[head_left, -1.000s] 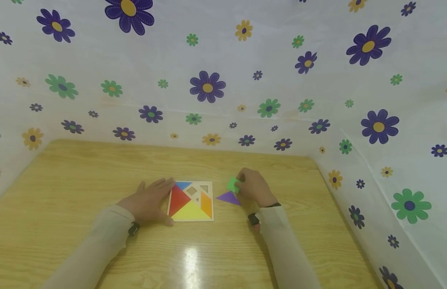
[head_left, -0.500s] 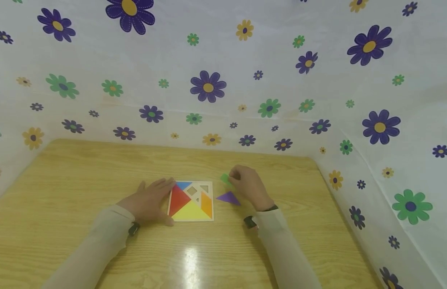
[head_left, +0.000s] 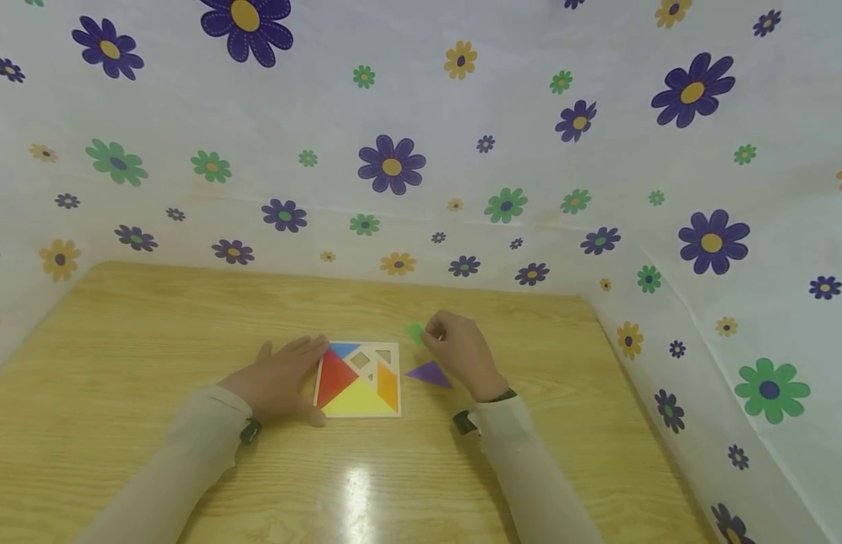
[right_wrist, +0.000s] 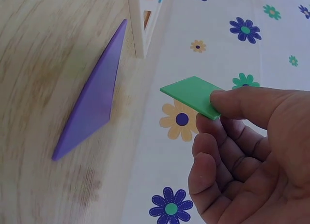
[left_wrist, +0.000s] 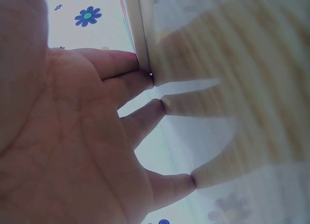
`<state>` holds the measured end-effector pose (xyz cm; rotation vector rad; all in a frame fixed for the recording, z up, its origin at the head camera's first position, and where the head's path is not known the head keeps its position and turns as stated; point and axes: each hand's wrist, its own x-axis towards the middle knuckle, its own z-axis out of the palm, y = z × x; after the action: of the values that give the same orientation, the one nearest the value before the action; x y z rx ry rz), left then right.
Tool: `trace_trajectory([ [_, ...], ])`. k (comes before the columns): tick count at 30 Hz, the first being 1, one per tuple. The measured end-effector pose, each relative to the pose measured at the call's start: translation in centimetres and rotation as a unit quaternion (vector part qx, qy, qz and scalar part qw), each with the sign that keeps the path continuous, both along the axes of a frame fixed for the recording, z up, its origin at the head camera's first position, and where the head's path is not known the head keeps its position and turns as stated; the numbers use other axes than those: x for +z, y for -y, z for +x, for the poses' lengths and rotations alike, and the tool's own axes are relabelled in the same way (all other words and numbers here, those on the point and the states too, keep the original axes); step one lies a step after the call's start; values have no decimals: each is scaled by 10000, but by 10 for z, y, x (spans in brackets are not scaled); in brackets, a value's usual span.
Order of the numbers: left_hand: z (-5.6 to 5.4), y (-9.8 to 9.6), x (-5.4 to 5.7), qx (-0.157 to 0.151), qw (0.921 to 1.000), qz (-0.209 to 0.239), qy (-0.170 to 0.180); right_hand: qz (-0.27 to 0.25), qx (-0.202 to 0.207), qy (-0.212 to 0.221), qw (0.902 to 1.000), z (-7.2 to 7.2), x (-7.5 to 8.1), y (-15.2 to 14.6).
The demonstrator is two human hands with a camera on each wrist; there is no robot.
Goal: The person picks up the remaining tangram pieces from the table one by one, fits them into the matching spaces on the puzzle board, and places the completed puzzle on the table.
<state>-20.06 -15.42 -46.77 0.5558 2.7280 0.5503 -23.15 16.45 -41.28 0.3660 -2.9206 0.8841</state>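
Note:
A tangram board (head_left: 371, 355) lies on the table, its frame pale. Red (head_left: 334, 378), yellow (head_left: 360, 399), orange (head_left: 388, 387) and blue (head_left: 342, 350) pieces sit in it. Bare recesses show toward its upper right. My left hand (head_left: 278, 381) rests at the board's left side, fingers spread, fingertips on the tabletop and at the board's edge. Between thumb and fingers, my right hand (head_left: 462, 353) pinches a flat green square piece (right_wrist: 193, 94), held above the table right of the board. Just below it, a purple triangle piece (head_left: 431, 373) lies flat on the wood.
The wood-grain table (head_left: 190, 317) is bordered at the back and sides by a white sheet (head_left: 421, 106) printed with flowers. A bright reflection shows on the tabletop near the front. Dark bands circle both wrists at the light sleeves (head_left: 190, 438).
My right hand has lifted the green piece away from beside the purple triangle and moved it left and back. My left hand and the board have stayed put.

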Motion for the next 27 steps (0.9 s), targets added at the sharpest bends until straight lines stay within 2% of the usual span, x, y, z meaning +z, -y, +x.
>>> trace_trajectory([
  [8, 2, 1, 1, -1, 10000, 19, 37, 42, -7, -57, 10000, 1, -4, 1],
  [14, 0, 2, -3, -7, 10000, 1, 90, 59, -5, -86, 9999, -2, -9, -1],
  [19, -1, 2, -1, 67, 9999, 81, 132, 125, -101, -100, 9998, -3, -9, -2],
  [27, 0, 1, 0, 53, 10000, 14, -54, 150, -46, -121, 9998, -4, -8, -2],
])
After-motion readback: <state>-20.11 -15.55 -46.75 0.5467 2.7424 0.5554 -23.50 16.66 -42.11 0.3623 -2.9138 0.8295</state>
